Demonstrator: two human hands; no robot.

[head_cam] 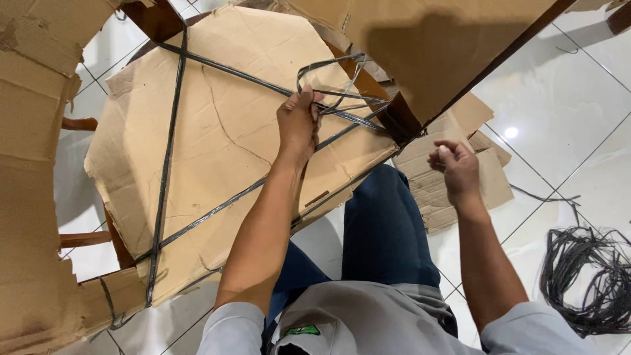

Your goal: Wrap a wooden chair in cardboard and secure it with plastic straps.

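A flat brown cardboard sheet (217, 131) covers a wooden chair frame (401, 121), bound by several black plastic straps (167, 151) crossing it. My left hand (299, 121) is closed on a loose bundle of the black strap (338, 89) near the sheet's right edge, pulling loops up. My right hand (453, 164) hovers to the right over scrap cardboard, fingers curled as if pinching a thin strap end; I cannot tell whether it holds anything. My blue trouser leg (384, 223) shows between the arms.
More cardboard-wrapped pieces stand at the left (29, 197) and upper right (434, 46). Flattened cardboard scraps (453, 190) lie on the white tiled floor (565, 105). A coil of black strap (588, 276) sits on the floor at the lower right.
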